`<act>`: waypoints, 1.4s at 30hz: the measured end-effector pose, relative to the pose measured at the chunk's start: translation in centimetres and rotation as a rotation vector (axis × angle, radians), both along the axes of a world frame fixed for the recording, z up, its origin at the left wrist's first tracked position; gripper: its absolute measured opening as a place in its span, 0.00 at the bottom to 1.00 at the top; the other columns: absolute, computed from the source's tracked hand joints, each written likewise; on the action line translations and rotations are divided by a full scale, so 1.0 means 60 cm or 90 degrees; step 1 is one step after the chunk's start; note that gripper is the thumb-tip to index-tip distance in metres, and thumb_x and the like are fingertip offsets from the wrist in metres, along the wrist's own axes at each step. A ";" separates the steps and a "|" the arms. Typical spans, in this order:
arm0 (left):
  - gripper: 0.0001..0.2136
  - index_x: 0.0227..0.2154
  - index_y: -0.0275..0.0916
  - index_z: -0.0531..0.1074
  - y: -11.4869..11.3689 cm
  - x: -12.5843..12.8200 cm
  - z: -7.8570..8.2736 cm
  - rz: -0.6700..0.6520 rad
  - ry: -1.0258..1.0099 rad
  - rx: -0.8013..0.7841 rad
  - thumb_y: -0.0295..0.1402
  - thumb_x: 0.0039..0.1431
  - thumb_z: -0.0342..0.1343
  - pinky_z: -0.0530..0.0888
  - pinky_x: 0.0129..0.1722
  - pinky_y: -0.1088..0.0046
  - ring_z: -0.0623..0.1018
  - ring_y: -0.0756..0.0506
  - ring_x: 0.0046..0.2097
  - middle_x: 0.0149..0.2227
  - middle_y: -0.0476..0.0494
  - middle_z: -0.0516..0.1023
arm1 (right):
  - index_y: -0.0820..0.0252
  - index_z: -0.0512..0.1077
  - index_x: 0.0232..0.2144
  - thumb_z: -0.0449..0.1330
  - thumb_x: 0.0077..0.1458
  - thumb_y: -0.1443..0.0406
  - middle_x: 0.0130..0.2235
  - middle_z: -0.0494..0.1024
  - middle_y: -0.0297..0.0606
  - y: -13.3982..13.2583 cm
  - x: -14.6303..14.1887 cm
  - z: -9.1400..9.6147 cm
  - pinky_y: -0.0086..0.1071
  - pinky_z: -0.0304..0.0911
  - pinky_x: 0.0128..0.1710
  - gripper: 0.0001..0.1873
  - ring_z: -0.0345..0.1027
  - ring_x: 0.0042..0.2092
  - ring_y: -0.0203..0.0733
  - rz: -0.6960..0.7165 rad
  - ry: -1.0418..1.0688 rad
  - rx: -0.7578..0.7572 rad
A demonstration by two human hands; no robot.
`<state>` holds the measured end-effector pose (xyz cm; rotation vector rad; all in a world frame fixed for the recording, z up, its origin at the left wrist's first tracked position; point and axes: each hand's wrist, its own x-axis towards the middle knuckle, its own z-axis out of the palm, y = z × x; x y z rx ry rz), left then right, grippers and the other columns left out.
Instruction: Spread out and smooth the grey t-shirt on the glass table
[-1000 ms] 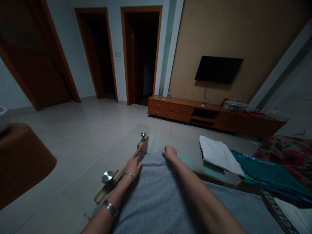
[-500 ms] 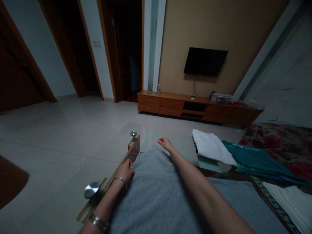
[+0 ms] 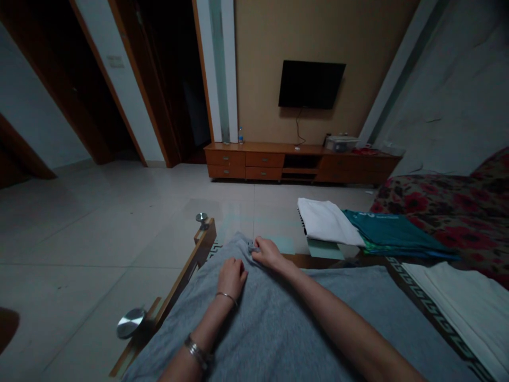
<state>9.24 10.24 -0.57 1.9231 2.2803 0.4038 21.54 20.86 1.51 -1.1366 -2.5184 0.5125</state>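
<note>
A grey garment (image 3: 286, 323) lies spread over a glass-topped table (image 3: 238, 225) in front of me. My left hand (image 3: 231, 277) rests on the cloth near its far edge, fingers curled down onto the fabric. My right hand (image 3: 267, 252) pinches the far edge of the grey garment just beside the left hand. Bracelets circle my left wrist and forearm.
A folded white cloth (image 3: 326, 222) and a folded teal garment (image 3: 392, 233) lie at the table's far right. Another white cloth (image 3: 461, 307) lies at the right edge. A flowered sofa (image 3: 445, 196), a wooden TV cabinet (image 3: 298, 162) and a wall TV (image 3: 310, 84) stand beyond. Tiled floor lies left.
My left hand has moved from the table's left wooden edge inward onto the cloth, close to the right hand. The right hand drew back slightly with the garment's edge. The view swung left.
</note>
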 end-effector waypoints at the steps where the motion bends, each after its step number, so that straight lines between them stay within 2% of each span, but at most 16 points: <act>1: 0.06 0.34 0.37 0.70 0.001 -0.002 -0.009 0.009 -0.005 0.009 0.32 0.58 0.51 0.68 0.45 0.68 0.72 0.44 0.43 0.39 0.41 0.72 | 0.62 0.70 0.36 0.57 0.50 0.68 0.33 0.74 0.36 -0.013 -0.002 0.002 0.26 0.54 0.30 0.09 0.63 0.32 0.36 0.037 -0.002 0.055; 5: 0.09 0.36 0.33 0.72 0.003 -0.016 -0.026 0.037 0.004 -0.021 0.27 0.58 0.47 0.67 0.49 0.66 0.72 0.41 0.47 0.41 0.36 0.74 | 0.59 0.70 0.39 0.50 0.59 0.67 0.37 0.74 0.39 -0.072 0.019 0.008 0.28 0.57 0.35 0.09 0.65 0.36 0.38 0.293 -0.025 0.198; 7: 0.12 0.32 0.32 0.74 0.005 -0.016 -0.027 0.046 0.009 -0.054 0.24 0.58 0.45 0.68 0.47 0.64 0.74 0.40 0.44 0.37 0.35 0.76 | 0.57 0.70 0.42 0.50 0.61 0.66 0.39 0.74 0.38 -0.088 0.041 0.015 0.29 0.59 0.38 0.11 0.66 0.39 0.39 0.366 -0.008 0.197; 9: 0.13 0.32 0.32 0.75 0.006 -0.011 -0.026 0.052 0.005 -0.066 0.26 0.59 0.44 0.69 0.46 0.65 0.75 0.40 0.42 0.35 0.36 0.77 | 0.54 0.69 0.46 0.52 0.59 0.67 0.42 0.74 0.37 -0.083 0.064 0.024 0.29 0.59 0.41 0.14 0.66 0.42 0.39 0.383 0.033 0.144; 11: 0.13 0.38 0.32 0.74 0.005 -0.004 -0.021 0.065 0.001 -0.057 0.30 0.61 0.44 0.68 0.48 0.65 0.75 0.39 0.45 0.40 0.36 0.77 | 0.54 0.69 0.48 0.56 0.55 0.67 0.44 0.74 0.36 -0.052 0.080 0.029 0.29 0.60 0.44 0.17 0.66 0.45 0.39 0.325 0.105 0.069; 12: 0.14 0.42 0.33 0.73 0.005 0.000 -0.019 0.074 0.001 -0.048 0.33 0.62 0.46 0.68 0.48 0.65 0.74 0.39 0.47 0.43 0.36 0.76 | 0.55 0.69 0.49 0.57 0.53 0.68 0.44 0.75 0.36 -0.029 0.085 0.030 0.29 0.60 0.44 0.19 0.67 0.45 0.38 0.257 0.142 0.031; 16: 0.19 0.51 0.34 0.67 0.003 0.010 -0.008 0.085 0.044 0.006 0.39 0.61 0.48 0.68 0.49 0.64 0.72 0.39 0.48 0.46 0.35 0.73 | 0.62 0.70 0.49 0.55 0.51 0.71 0.37 0.78 0.37 0.073 0.106 0.016 0.27 0.62 0.37 0.21 0.70 0.37 0.36 -0.173 0.144 -0.112; 18: 0.19 0.52 0.35 0.66 0.002 0.011 -0.005 0.082 0.075 0.023 0.39 0.62 0.47 0.68 0.47 0.65 0.71 0.40 0.47 0.45 0.36 0.71 | 0.64 0.71 0.46 0.52 0.54 0.70 0.35 0.78 0.39 0.101 0.124 0.004 0.25 0.62 0.34 0.18 0.71 0.34 0.35 -0.274 0.108 -0.146; 21: 0.19 0.54 0.37 0.65 0.002 0.011 -0.006 0.089 0.103 0.024 0.39 0.62 0.47 0.67 0.44 0.66 0.71 0.41 0.45 0.43 0.37 0.70 | 0.65 0.76 0.35 0.49 0.59 0.63 0.31 0.79 0.41 0.098 0.157 -0.011 0.25 0.60 0.32 0.16 0.72 0.32 0.35 -0.279 0.089 -0.158; 25: 0.20 0.54 0.37 0.66 0.003 0.014 -0.009 0.097 0.125 0.022 0.39 0.62 0.46 0.67 0.43 0.67 0.71 0.41 0.45 0.43 0.37 0.69 | 0.63 0.75 0.20 0.46 0.60 0.49 0.25 0.78 0.45 0.046 0.171 -0.020 0.29 0.60 0.33 0.31 0.72 0.32 0.41 -0.247 -0.016 -0.205; 28: 0.20 0.54 0.37 0.65 0.006 0.019 -0.005 0.096 0.138 0.013 0.39 0.63 0.44 0.68 0.42 0.67 0.71 0.41 0.45 0.43 0.37 0.69 | 0.63 0.76 0.23 0.41 0.60 0.46 0.32 0.79 0.51 0.010 0.144 -0.020 0.32 0.59 0.35 0.35 0.72 0.38 0.47 -0.237 -0.093 -0.188; 31: 0.19 0.53 0.39 0.65 0.018 0.018 0.005 0.096 0.131 -0.020 0.40 0.64 0.41 0.69 0.40 0.67 0.73 0.41 0.44 0.43 0.36 0.70 | 0.64 0.76 0.28 0.45 0.58 0.45 0.36 0.79 0.51 -0.007 0.107 -0.021 0.32 0.58 0.34 0.32 0.71 0.38 0.47 -0.242 -0.047 -0.183; 33: 0.18 0.52 0.38 0.65 0.031 0.009 0.014 0.101 0.097 -0.060 0.39 0.64 0.41 0.70 0.39 0.67 0.75 0.41 0.43 0.44 0.36 0.71 | 0.62 0.74 0.31 0.55 0.54 0.50 0.36 0.79 0.46 -0.012 0.091 -0.028 0.29 0.58 0.34 0.21 0.70 0.37 0.44 -0.244 0.033 -0.180; 35: 0.19 0.54 0.35 0.61 0.049 -0.007 0.021 0.114 0.051 -0.081 0.37 0.63 0.43 0.70 0.40 0.67 0.75 0.41 0.43 0.43 0.35 0.73 | 0.60 0.73 0.33 0.61 0.48 0.60 0.36 0.78 0.39 -0.016 0.084 -0.040 0.27 0.58 0.35 0.11 0.69 0.36 0.40 -0.220 0.153 -0.168; 39: 0.27 0.58 0.32 0.56 0.090 -0.047 0.027 0.167 0.049 0.014 0.32 0.55 0.53 0.67 0.49 0.63 0.69 0.37 0.54 0.51 0.29 0.69 | 0.59 0.71 0.28 0.53 0.43 0.75 0.33 0.76 0.33 -0.028 0.087 -0.067 0.26 0.58 0.39 0.11 0.68 0.37 0.37 -0.120 0.391 -0.109; 42: 0.30 0.55 0.37 0.61 0.124 -0.073 0.028 0.185 -0.082 0.021 0.29 0.46 0.59 0.64 0.52 0.56 0.62 0.31 0.59 0.55 0.30 0.66 | 0.59 0.67 0.22 0.47 0.37 0.79 0.30 0.75 0.34 -0.035 0.090 -0.075 0.26 0.57 0.40 0.15 0.67 0.37 0.36 -0.058 0.475 -0.073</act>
